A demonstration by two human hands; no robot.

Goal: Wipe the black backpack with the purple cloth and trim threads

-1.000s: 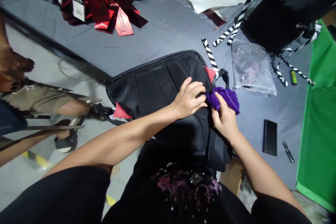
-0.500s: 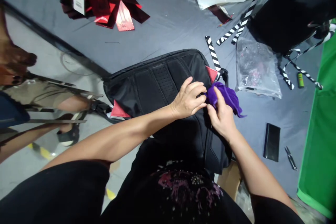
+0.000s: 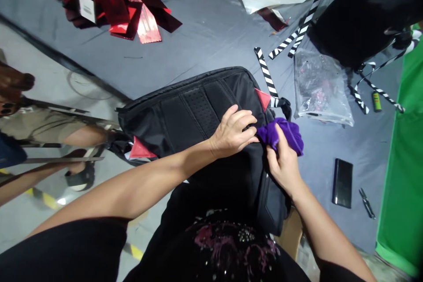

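Observation:
A black backpack (image 3: 175, 119) lies at the table edge against my body, its padded, quilted side up and red triangular patches at two corners. In my right hand (image 3: 284, 165) is a bunched purple cloth (image 3: 287, 134), gripped between thumb and fingers and pressed to the backpack's right end. Just left of the cloth, my left hand (image 3: 233, 134) rests on the backpack with its fingers curled in and fingertips closed on the black fabric. What exactly lies under those fingertips is partly hidden.
Red foil strips with tags (image 3: 109, 0) are heaped at the back left. Striped straps (image 3: 266, 72), a clear plastic bag (image 3: 322, 88), a black phone-like slab (image 3: 343, 183) and thread snips (image 3: 366, 202) lie to the right. Another person's leg (image 3: 79, 134) shows at left.
The purple cloth is bunched more tightly under my right hand and has shifted slightly down. My left hand stays curled at the same part of the backpack. The whole view has shifted a little.

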